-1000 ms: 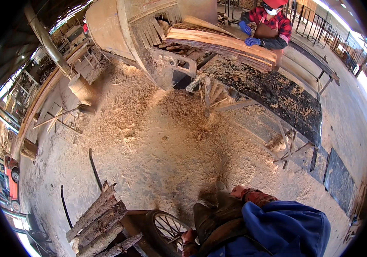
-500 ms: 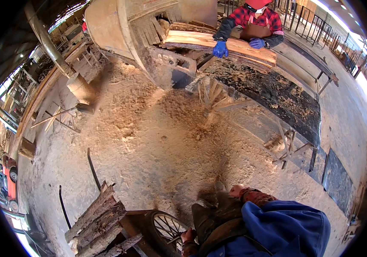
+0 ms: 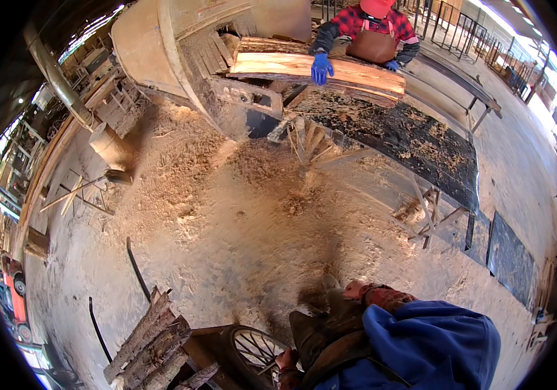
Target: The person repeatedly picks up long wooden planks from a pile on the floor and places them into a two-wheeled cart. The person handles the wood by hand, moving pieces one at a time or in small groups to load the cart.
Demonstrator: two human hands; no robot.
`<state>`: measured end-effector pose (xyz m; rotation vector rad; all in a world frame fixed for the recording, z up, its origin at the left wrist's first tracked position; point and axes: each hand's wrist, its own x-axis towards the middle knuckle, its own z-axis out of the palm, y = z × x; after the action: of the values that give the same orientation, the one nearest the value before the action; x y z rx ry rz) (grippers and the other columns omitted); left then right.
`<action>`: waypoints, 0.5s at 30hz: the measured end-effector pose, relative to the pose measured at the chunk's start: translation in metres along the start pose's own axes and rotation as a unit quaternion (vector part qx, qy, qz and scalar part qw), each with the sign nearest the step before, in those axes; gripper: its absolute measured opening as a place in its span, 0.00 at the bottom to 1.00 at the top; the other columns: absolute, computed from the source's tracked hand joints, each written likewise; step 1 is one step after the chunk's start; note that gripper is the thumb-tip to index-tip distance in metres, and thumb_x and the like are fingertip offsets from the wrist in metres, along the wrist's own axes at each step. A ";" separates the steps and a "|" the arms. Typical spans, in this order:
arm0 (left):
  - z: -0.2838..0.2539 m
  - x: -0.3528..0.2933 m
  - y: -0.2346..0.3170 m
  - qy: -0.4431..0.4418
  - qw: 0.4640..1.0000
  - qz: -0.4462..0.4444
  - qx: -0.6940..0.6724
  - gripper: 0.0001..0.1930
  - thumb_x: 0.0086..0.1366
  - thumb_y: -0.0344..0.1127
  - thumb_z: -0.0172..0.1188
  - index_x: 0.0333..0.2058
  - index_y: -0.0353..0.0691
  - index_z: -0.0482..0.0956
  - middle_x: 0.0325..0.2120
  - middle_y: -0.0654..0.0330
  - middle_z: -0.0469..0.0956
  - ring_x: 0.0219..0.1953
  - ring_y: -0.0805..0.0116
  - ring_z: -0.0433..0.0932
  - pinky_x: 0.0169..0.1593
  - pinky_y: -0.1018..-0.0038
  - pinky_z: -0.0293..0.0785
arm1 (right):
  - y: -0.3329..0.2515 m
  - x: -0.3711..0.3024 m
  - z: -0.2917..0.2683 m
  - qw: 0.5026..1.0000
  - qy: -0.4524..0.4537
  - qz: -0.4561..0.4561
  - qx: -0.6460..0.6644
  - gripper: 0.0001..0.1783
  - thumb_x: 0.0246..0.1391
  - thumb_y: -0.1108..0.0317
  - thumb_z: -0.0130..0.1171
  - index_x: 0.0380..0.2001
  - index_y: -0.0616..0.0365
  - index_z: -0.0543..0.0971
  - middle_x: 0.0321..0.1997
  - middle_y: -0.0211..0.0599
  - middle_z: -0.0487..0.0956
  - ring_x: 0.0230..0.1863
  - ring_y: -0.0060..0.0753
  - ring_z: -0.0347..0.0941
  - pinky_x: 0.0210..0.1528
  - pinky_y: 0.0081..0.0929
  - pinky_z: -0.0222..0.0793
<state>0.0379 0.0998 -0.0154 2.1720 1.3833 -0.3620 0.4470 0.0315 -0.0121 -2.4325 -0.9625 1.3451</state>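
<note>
At the bottom, my left hand (image 3: 286, 359) is low beside the spoked wheel (image 3: 260, 351) of a cart. Its fingers look curled, and whatever they hold is hidden. My right hand (image 3: 354, 290) hangs in front of my leg, partly covered by the patterned sleeve, its fingers too small to read. Rough bark-covered wood slabs (image 3: 151, 341) lie stacked on the cart left of the wheel. Two bent black bars (image 3: 137, 268) rise at the cart's far side.
Across the floor, a co-worker (image 3: 372, 36) in blue gloves stands behind stacked sawn slabs (image 3: 317, 67) on a machine. A dark sawdust-strewn table (image 3: 415, 149) extends right. Sawdust (image 3: 174, 169) covers the floor. A log stump (image 3: 111, 146) and metal stand (image 3: 87, 195) are at left.
The whole view has shifted slightly, the far scene sliding left and up. The co-worker's nearer glove has lifted off toward the slab's edge. My hands stay about where they were.
</note>
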 end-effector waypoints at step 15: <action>-0.016 0.006 0.012 -0.052 0.974 -0.115 -0.187 0.15 0.45 0.45 0.56 0.16 0.38 0.70 0.18 0.55 0.75 0.26 0.55 0.74 0.34 0.66 0.67 | 0.001 0.006 -0.001 0.999 -0.020 0.022 0.023 0.18 0.33 0.49 0.59 0.24 0.50 0.81 0.25 0.41 0.78 0.31 0.39 0.75 0.36 0.36 0.70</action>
<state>0.0501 0.1095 -0.0020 1.6742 1.5105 -0.2688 0.4506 0.0343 -0.0160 -2.4160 -0.8825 1.4188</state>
